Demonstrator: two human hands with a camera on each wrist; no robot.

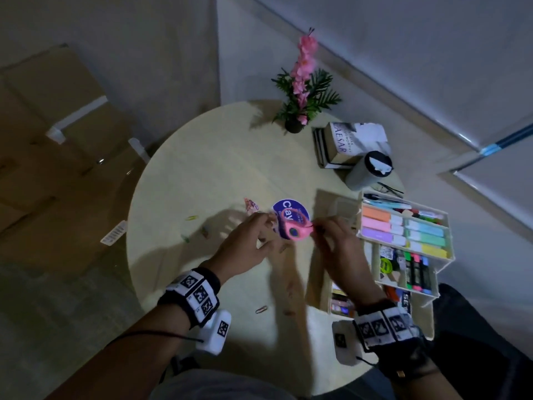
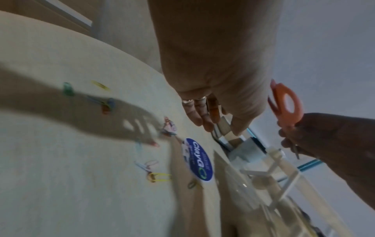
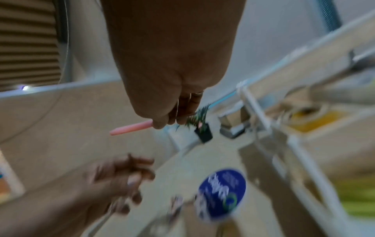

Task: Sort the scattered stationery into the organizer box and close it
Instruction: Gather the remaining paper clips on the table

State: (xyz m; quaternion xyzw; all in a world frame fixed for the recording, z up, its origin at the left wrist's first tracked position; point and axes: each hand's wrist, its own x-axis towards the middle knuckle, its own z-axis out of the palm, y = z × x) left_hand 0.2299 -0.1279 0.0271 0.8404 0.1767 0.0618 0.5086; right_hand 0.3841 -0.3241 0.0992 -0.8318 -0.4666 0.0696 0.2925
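Observation:
Pink scissors hang above the round table, handles toward my left hand. My right hand pinches them at the blade end. The left hand is just beside the handles, fingers loosely spread and holding nothing. In the left wrist view the scissors' handle rings stick up from the right hand. In the right wrist view a pink handle juts from the pinching fingers. The clear organizer box stands open at the right, with highlighters and pens in its trays.
A blue round "Clay" disc lies under the scissors. Several coloured paper clips and a small sticker lie scattered to the left. A potted pink flower, stacked books and a lidded cup stand at the back.

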